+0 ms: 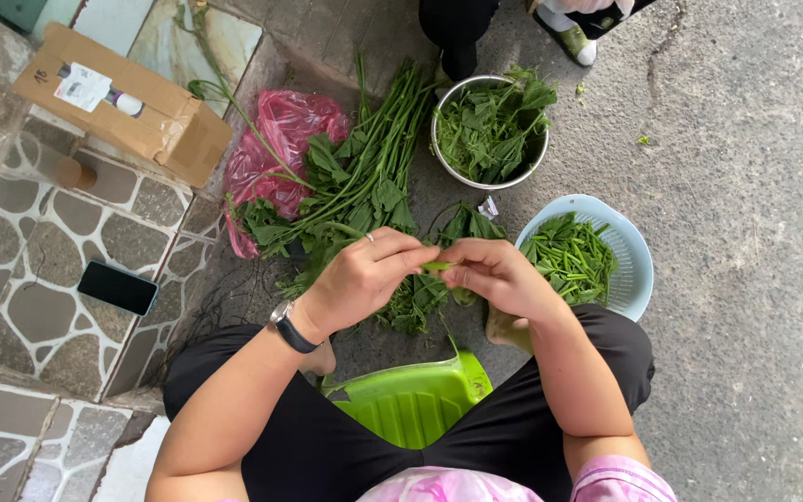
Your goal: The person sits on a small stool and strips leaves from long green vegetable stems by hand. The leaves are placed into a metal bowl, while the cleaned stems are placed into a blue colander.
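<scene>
A short green stem (438, 267) is being pinched between the two hands, just above the green plastic stool (415, 400) on which the person is sitting. The left hand (364, 274) is grasping the stem's left end with fingertips closed on it, a ring showing on one finger and a dark wristwatch (288, 326) sitting at the wrist. The right hand (494, 272) is gripping the stem's right end in the same pinching way, its fingers curled tight.

Directly beyond the stem, a loose pile of long leafy greens (355, 186) is lying on the pavement, its stalks pointing away from the stool. To the left of that pile, a crumpled pink plastic bag (276, 153) is resting partly under the leaves. Beyond and to the right of the stem, a metal bowl (490, 130) is holding picked leaves. Just right of the stem, a pale blue colander (638, 260) is holding cut green stalk pieces.

Far left of the stool, a black phone (118, 287) is lying on the stone-patterned step, and farther up a cardboard box (123, 102) is sitting on it. Past the metal bowl, another person's feet (513, 37) are showing.
</scene>
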